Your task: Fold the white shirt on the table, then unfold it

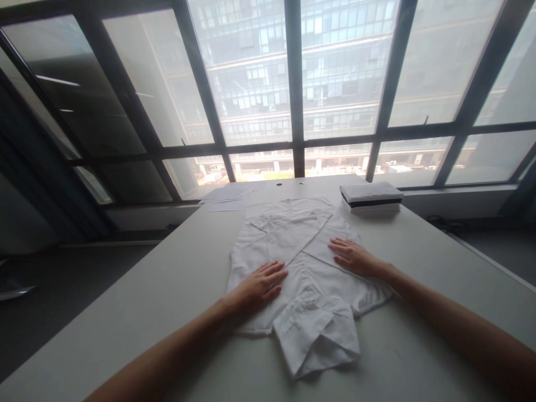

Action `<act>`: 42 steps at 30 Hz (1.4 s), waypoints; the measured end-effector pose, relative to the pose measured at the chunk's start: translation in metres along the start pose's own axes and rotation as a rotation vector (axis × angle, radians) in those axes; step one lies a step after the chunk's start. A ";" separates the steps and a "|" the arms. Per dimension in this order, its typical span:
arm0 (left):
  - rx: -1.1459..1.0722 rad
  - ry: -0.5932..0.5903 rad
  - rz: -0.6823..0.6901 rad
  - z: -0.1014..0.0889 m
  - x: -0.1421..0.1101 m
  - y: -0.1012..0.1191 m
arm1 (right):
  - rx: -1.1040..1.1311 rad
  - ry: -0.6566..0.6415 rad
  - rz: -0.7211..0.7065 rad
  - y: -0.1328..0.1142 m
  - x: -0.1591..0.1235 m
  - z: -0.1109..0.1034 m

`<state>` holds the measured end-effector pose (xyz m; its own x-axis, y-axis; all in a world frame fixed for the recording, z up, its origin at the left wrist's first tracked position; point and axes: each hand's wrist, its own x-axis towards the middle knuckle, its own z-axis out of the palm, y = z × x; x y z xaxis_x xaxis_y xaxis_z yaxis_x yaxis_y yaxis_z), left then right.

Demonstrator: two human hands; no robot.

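A white shirt [272,240] lies spread on the table in front of me, with creases across its upper part and overlapping folds in the middle. Its near end, a bunched and folded piece, points toward me. My left hand [260,285] rests flat on the left side of the cloth, fingers stretched out toward the centre. On the right side my right hand [355,257] also lies flat on the fabric, fingers extended and pointing left. Neither hand grips anything.
The white table [176,290] runs away from me to large windows with dark frames [298,84]. At its far right sits a stack of folded white cloth with a dark layer [371,196]. Loose white sheets [226,194] lie at the far left.
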<state>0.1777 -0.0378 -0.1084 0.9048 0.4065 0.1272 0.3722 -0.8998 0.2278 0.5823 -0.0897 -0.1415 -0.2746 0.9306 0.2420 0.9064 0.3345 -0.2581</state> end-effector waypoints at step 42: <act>0.013 0.008 -0.001 -0.003 0.001 0.004 | 0.005 -0.002 0.001 0.001 0.000 0.000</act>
<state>0.1793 -0.0406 -0.1042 0.9027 0.4084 0.1353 0.3756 -0.9014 0.2152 0.5830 -0.0891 -0.1417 -0.2743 0.9314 0.2395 0.9050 0.3342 -0.2632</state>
